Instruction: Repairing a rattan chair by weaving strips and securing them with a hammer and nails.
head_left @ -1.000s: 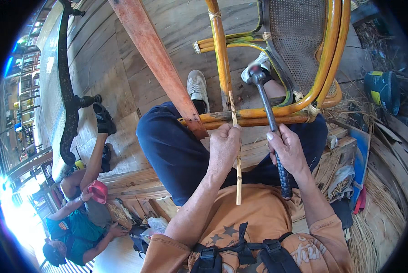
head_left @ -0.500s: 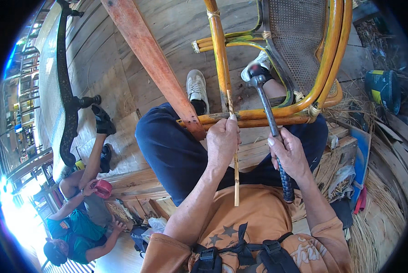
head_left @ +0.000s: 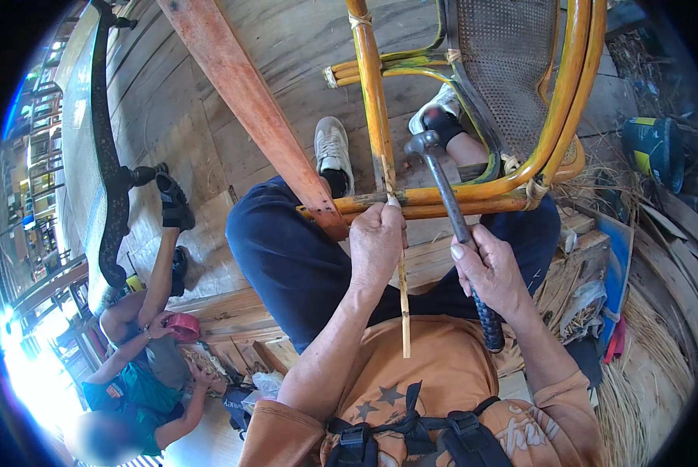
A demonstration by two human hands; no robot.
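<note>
My left hand [head_left: 376,243] pinches a thin cane strip [head_left: 405,315] at the joint of a yellow-brown rattan chair frame [head_left: 473,191]. The strip's upper end lies along the upright pole [head_left: 375,101], and its lower end reaches down over my shirt. In my right hand [head_left: 491,268] is a hammer [head_left: 445,187], gripped around its dark, textured handle. Its metal head is raised beyond the frame's near rail, apart from the strip. A reddish wooden plank [head_left: 259,105] slants down to the rail, left of my left hand.
The chair's woven cane panel [head_left: 508,70] stands at the far right. Beyond it sits a dark bucket [head_left: 654,154]. Loose cane strands [head_left: 637,397] lie at the lower right. At left are a dark-framed cane bench [head_left: 104,179] and a seated person [head_left: 143,381] holding a red object [head_left: 183,327].
The hammer's head has tilted slightly left, with its handle still in my right hand. My left hand keeps its hold on the cane strip at the joint.
</note>
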